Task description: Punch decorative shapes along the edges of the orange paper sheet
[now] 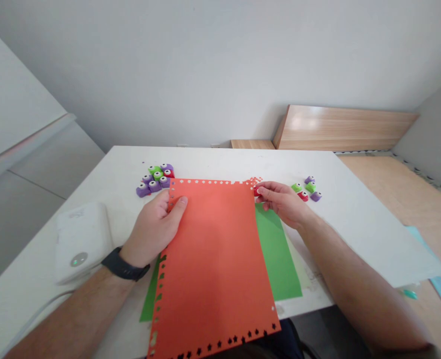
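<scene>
An orange sheet of paper (213, 249) is held up at a tilt, with its lower end reaching past the table's front edge. Small shaped holes, several of them star-like, run along its top, left and bottom edges. My left hand (155, 227) grips the left edge near the top, thumb on the face. At the upper right edge, my right hand (280, 199) pinches a small red craft punch (256, 191), which is partly hidden by the fingers. Orange cut-out bits (255, 179) lie just beyond that corner. Under the orange sheet is green paper (278, 259).
Several purple, green and red punches (158, 176) are grouped at the back left. Another small group of punches (310, 187) sits right of my right hand. A white box-shaped device (80, 242) with a cable stands on the left of the white table (355, 224).
</scene>
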A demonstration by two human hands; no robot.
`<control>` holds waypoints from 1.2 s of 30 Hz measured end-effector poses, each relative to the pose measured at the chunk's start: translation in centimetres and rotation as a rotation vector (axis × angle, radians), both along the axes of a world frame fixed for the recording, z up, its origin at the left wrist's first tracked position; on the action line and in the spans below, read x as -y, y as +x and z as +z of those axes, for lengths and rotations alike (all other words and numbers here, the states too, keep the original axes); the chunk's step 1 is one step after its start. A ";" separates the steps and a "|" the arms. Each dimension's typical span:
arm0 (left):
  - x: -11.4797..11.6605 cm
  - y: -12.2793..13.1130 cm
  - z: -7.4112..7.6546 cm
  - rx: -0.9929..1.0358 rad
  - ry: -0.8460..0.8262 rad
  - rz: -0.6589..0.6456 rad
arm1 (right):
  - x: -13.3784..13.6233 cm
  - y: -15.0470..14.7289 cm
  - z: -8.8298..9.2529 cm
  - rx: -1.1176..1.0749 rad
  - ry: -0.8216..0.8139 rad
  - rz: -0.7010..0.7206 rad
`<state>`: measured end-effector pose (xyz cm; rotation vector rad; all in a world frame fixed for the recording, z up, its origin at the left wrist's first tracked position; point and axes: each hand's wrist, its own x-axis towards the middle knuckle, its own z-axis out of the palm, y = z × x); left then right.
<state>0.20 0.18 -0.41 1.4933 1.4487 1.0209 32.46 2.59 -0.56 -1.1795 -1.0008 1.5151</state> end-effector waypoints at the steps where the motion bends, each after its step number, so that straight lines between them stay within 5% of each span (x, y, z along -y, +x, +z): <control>1: 0.0 0.0 0.0 0.001 -0.001 0.000 | 0.0 0.0 0.1 0.000 -0.001 -0.001; 36: 0.2 0.2 0.7 -0.036 0.011 -0.001 | 0.2 0.0 0.1 0.039 0.011 -0.005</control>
